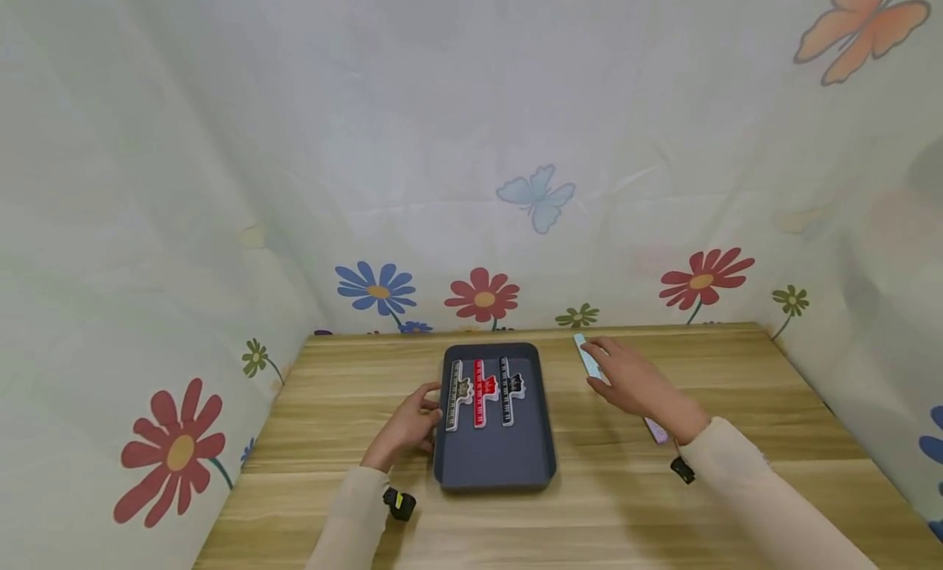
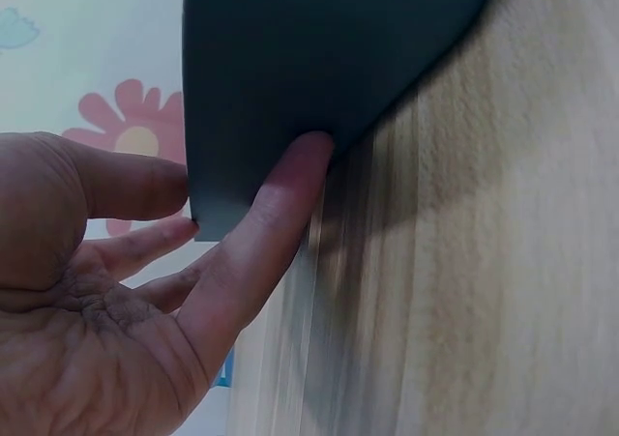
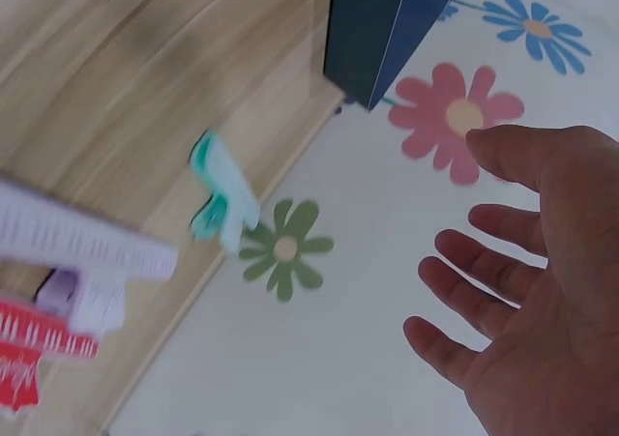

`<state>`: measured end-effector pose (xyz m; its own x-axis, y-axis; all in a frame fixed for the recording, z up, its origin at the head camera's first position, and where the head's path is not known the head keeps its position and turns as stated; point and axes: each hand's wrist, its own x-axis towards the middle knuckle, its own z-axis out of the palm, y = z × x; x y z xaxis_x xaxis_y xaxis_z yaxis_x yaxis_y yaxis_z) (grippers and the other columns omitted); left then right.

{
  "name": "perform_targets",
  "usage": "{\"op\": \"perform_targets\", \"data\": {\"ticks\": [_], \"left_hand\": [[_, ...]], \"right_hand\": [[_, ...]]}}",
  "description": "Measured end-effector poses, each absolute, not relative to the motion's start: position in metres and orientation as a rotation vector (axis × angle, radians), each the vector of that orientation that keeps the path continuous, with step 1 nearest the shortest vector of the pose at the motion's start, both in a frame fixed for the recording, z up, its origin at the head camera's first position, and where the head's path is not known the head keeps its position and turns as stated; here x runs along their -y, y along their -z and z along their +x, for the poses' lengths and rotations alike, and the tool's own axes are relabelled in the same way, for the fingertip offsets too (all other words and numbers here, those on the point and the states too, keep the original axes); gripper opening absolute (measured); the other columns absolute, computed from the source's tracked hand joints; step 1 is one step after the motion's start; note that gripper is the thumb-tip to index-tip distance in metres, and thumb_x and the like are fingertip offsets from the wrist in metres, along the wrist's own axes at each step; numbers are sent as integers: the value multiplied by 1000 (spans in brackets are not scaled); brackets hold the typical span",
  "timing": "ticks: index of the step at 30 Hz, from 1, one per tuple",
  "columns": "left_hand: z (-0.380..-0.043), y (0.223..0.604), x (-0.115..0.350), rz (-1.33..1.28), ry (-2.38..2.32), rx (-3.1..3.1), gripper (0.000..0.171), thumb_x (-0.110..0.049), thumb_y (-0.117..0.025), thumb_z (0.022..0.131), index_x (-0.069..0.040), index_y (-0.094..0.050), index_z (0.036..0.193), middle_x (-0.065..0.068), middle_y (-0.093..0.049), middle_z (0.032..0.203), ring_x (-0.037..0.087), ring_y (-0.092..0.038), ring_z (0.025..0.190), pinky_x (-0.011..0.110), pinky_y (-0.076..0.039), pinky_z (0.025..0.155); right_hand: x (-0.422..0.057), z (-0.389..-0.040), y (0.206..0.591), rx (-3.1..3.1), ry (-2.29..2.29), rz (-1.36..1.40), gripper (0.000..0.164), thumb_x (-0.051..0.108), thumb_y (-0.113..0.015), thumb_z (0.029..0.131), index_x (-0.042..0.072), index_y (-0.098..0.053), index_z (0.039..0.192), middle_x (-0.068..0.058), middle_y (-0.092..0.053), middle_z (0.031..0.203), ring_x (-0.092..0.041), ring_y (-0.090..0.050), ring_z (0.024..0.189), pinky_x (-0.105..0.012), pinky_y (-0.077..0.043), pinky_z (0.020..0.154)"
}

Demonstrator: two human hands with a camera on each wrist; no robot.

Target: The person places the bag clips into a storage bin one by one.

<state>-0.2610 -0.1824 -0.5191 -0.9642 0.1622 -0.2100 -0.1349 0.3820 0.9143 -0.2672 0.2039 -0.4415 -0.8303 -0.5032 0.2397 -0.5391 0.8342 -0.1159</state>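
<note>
Seemingly stands half done, with three rulers [image 1: 480, 402] in the tray [image 1: 495, 462], relaxed left hand [image 1: 408, 424] against it, spread right hand [image 1: 635, 382] near pale blue ruler [image 1: 587, 359], lilac ruler [image 1: 656, 432] and red ruler [image 3: 44, 328] outside.

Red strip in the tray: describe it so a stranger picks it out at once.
On the wooden table, find the dark tray by the left hand. Inside, the red strip lies between a black strip and a greyish strip; of the three, it alone is red.
</note>
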Motion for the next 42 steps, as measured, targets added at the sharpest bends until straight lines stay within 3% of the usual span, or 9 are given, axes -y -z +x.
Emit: {"op": "perform_targets", "data": {"ticks": [20, 33, 42], "left_hand": [[-260, 517, 183, 29, -1569, -2390, 54, -7, -48, 100, -15, -34, 151, 28, -51, 132, 26, -67, 83, 41, -60, 53], [-259, 516, 184, 24, -1580, -2380, 53, -6, -49, 100, -14, -35, 151, 28, -52, 131, 26, -67, 80, 42, -60, 53], [-259, 516, 184, 39, -1578, -2389, 53, -6, -49, 100, -13, -35, 151, 29, -52, 131, 25, -67, 78, 41, -60, 52]], "right_hand": [[-282, -250, 458, 2909, -268, 653, 53, 15, -70, 89, -5, -52, 135, -25, -55, 131, -45, -53, 120, -61, -47, 98], [-318, -244, 485, 3069, -174, 532, 54, 19, -74, 86, -9, -55, 128, -28, -57, 124, -49, -54, 114, -63, -49, 92], [-335, -243, 503, 3156, -159, 540, 54, 19, -73, 86, -12, -55, 126, -31, -56, 125, -52, -53, 114, -62, -47, 96]]}}
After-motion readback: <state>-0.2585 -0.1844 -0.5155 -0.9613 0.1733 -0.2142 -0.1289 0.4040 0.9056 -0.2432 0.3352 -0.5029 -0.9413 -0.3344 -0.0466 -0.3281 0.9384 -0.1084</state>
